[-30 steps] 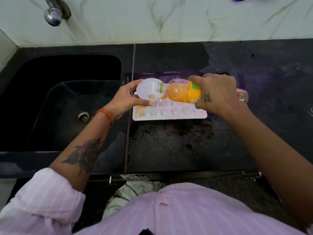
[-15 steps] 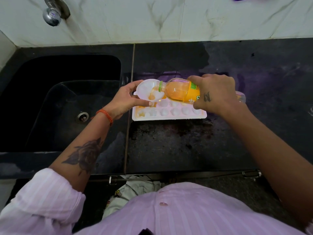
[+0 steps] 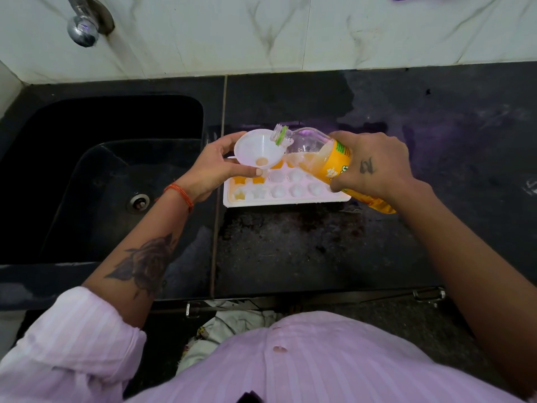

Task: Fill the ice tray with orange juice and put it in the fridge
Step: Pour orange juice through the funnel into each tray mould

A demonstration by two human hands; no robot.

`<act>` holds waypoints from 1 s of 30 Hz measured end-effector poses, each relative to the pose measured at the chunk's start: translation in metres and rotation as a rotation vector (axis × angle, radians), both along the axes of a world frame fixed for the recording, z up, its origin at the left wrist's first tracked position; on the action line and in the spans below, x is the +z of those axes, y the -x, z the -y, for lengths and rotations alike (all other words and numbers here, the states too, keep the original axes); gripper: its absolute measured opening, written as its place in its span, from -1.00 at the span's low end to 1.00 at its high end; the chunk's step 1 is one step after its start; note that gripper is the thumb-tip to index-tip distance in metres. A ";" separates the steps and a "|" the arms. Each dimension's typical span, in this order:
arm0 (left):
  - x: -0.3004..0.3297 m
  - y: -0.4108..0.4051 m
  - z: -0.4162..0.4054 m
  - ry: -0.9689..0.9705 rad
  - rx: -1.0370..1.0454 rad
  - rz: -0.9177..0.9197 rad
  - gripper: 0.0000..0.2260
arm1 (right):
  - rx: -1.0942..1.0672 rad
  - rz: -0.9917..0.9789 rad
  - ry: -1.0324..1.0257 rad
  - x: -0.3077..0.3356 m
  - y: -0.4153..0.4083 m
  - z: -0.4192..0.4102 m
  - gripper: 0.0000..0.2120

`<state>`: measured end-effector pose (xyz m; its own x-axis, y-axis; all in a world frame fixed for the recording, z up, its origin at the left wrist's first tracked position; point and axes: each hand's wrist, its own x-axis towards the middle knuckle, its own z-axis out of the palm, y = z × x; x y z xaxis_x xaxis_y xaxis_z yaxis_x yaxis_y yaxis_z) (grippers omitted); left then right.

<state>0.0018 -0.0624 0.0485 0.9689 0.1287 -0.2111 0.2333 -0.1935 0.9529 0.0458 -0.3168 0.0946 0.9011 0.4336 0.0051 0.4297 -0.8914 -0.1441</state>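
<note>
My left hand (image 3: 216, 167) pinched the white funnel (image 3: 258, 148) over the left end of the ice tray (image 3: 286, 196), which lay on the black counter (image 3: 305, 251) just right of the sink (image 3: 96, 175). My right hand (image 3: 370, 167) gripped the juice bottle (image 3: 322, 158), its open mouth raised at the funnel's rim.

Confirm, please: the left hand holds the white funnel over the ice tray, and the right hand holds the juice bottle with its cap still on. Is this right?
Not quite. In the head view the juice bottle in the right hand has no cap; its mouth is open. The left hand does hold the white funnel over the ice tray.
</note>
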 end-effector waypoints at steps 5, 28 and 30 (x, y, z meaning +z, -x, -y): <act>-0.004 -0.005 0.005 -0.009 -0.029 -0.003 -0.36 | -0.010 0.022 0.041 -0.001 0.002 0.006 -0.25; -0.009 -0.010 0.018 -0.062 -0.070 -0.015 -0.34 | 0.008 0.198 0.166 -0.005 -0.001 0.015 -0.42; -0.007 -0.009 0.019 -0.060 -0.072 -0.017 -0.35 | 0.012 0.203 0.172 -0.005 -0.002 0.015 -0.42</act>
<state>0.0110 -0.0810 0.0411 0.9725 0.0722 -0.2214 0.2328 -0.2670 0.9352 0.0478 -0.3322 0.0894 0.8840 0.4543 0.1102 0.4451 -0.8900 0.0988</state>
